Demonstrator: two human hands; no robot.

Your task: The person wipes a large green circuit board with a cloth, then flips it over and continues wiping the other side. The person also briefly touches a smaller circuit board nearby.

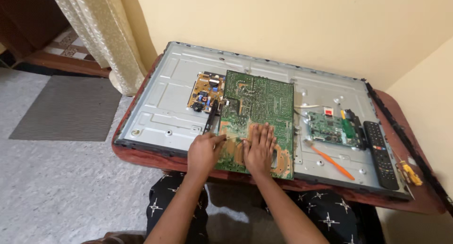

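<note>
2 hands on 1 green board

both hands rest on the large green circuit board [257, 119], which lies solder side up on the grey metal back panel [160, 107] of an opened flat screen on a red-brown table [401, 199]. the right hand [259, 148] lies flat, fingers spread, pressing the board's lower middle; it grips nothing. the left hand [204, 152] is curled at the board's lower left edge, and a thin black tool [211, 116] runs up from it along that edge; the fist seems closed on the tool, though the contact itself is hidden.

the step in hand looks like working the board's left edge while the flat hand steadies it. any further move there calls for steady downward pressure and a light, controlled tool tip near the solder joints.

just left of the board sits a yellow-brown power board [205, 90]. to the right are a smaller green board [330, 126], an orange-handled tool [332, 160], a black remote control [380, 154] and a yellow tool [411, 174].
</note>
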